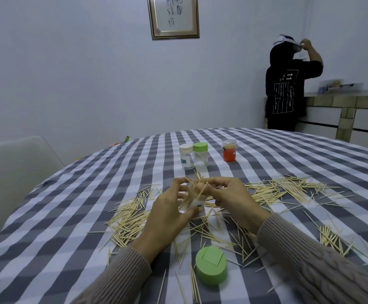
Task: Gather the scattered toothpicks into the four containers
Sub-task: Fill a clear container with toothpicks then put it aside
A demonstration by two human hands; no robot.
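My left hand (169, 213) grips a clear container (195, 204) above the table's middle, with a bunch of toothpicks (197, 187) sticking out of its top. My right hand (231, 198) pinches that bunch from the right. Several loose toothpicks lie scattered on the checked tablecloth, in a heap at the left (128, 220), one at the right (288, 189) and a smaller one at the far right (332, 240). Farther back stand a white-lidded container (186, 156), a green-lidded container (200, 155) and an orange-labelled container (229, 150). A green lid (210, 268) lies near me.
The round table (91, 194) carries a grey and white checked cloth. A white chair (14, 172) stands at its left. A person in black (286, 88) stands with their back turned at a counter (343, 99) at the back right. A framed picture (173, 17) hangs on the wall.
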